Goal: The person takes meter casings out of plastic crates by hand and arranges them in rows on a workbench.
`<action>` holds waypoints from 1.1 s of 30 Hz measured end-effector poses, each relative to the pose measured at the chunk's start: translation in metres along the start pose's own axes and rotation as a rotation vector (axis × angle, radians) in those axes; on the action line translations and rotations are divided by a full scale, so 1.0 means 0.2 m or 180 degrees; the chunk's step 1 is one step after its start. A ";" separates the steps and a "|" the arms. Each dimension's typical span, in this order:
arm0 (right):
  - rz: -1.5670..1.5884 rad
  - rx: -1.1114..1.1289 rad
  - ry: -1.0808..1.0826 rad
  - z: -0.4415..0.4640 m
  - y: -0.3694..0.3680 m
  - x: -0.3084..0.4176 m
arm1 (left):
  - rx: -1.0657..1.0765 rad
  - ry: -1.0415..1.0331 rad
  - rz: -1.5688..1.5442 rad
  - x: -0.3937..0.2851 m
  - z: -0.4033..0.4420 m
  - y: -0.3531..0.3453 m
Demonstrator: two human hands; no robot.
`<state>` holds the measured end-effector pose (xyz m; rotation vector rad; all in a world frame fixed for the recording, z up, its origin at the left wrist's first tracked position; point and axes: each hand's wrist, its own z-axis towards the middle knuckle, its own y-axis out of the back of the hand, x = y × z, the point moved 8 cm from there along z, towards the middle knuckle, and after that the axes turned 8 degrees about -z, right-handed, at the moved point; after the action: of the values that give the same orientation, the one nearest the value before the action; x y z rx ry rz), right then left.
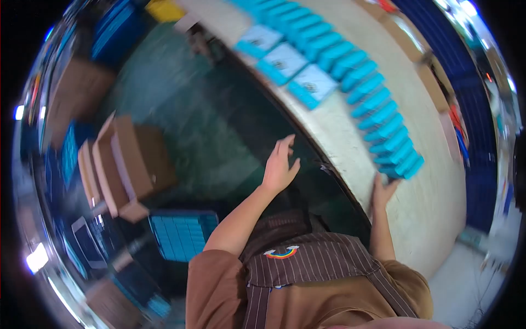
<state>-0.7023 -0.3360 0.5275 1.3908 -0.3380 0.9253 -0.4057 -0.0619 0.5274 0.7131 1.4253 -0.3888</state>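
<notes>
My left hand [280,167] hangs over the dark floor beside the table edge, with its fingers loosely bent and apart and nothing in it. At the near end of a long curved row of blue boxes [378,104], my right hand [383,193] grips the end blue box [402,164]; some of its fingers are hidden. The boxes stand closely side by side on the pale table [350,159]. Along the table's edge, several flat blue-and-white boxes [312,86] with a dark printed mark lie beside the row.
Open cardboard cartons [145,164] stand on the green floor at left. A crate of blue boxes [183,236] is low by my left elbow. More cartons [433,88] line the table's far side, near a dark blue ribbed surface [466,71]. A yellow object [164,10] is at the top.
</notes>
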 end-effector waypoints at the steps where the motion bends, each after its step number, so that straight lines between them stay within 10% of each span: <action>1: -0.0306 0.0065 0.0114 -0.02 0.01 -0.01 | -0.0120 0.0504 -0.0034 0.19 -0.19 0.10; 6: -0.1018 0.0184 -0.0271 -0.13 0.01 -0.13 | -0.1584 0.2448 0.0259 1.01 -1.48 0.68; 11: -0.0210 0.3664 0.1438 -1.01 -0.85 0.83 | -0.3454 0.4019 -0.0066 1.60 -2.88 0.79; 17: -0.0475 0.5332 0.2317 -2.15 -1.79 1.06 | -0.3966 0.4480 -0.1777 2.01 -3.56 0.61; 27: -0.1063 0.5228 0.4854 -4.21 -2.62 0.79 | -0.4703 0.4864 0.0449 2.65 -4.20 1.18; 33: -0.2539 0.4428 0.4718 -4.50 -2.79 0.58 | -0.5020 0.5252 0.0495 2.75 -4.23 1.22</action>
<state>-0.5022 0.5931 0.0450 1.2938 2.1437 1.2143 -0.8159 0.7630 0.0505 -0.4297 2.3990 1.7329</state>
